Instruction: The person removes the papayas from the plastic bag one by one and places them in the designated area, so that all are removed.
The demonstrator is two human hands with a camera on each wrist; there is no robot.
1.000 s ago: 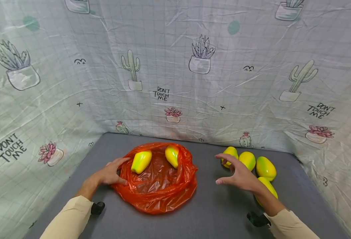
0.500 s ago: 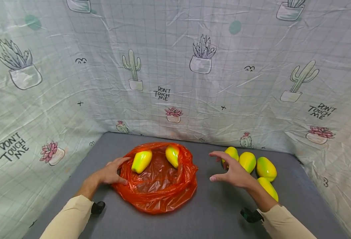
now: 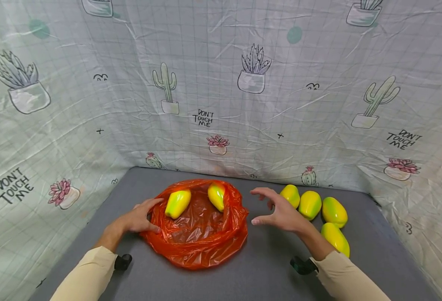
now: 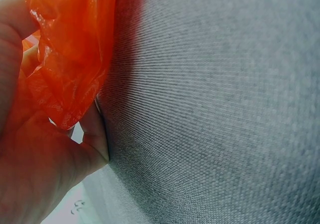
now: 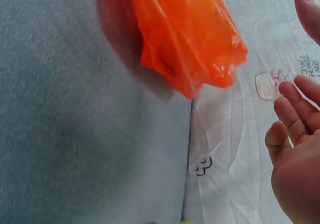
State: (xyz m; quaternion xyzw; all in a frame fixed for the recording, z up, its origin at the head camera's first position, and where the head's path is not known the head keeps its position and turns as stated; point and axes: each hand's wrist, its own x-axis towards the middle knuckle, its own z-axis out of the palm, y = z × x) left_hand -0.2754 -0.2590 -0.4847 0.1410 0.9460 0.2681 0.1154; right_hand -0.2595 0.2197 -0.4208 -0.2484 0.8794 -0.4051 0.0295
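Observation:
A red plastic bag (image 3: 206,256) sits on the table with its mouth spread wide and its rim rolled outward. Inside it lie two yellow-green mangoes (image 3: 178,204), one at the back left and one at the back right. My left hand (image 3: 143,217) holds the bag's left side, thumb at the front rim and fingers farther back; the left wrist view shows the red plastic (image 4: 75,43) between them. To the right of the bag, my right hand (image 3: 285,214) hovers with thumb and fingers spread apart, holding nothing. In the right wrist view it is apart from the bag (image 5: 190,38).
Several more mangoes (image 3: 334,211) lie in a loose group on the right of the grey table (image 3: 258,267), beyond and beside my right forearm. A light curtain (image 3: 228,104) printed with cacti surrounds the table's back and sides.
My right hand has moved left, away from the loose mangoes and toward the bag, its fingers still spread. The left hand, the bag and the mangoes have stayed put.

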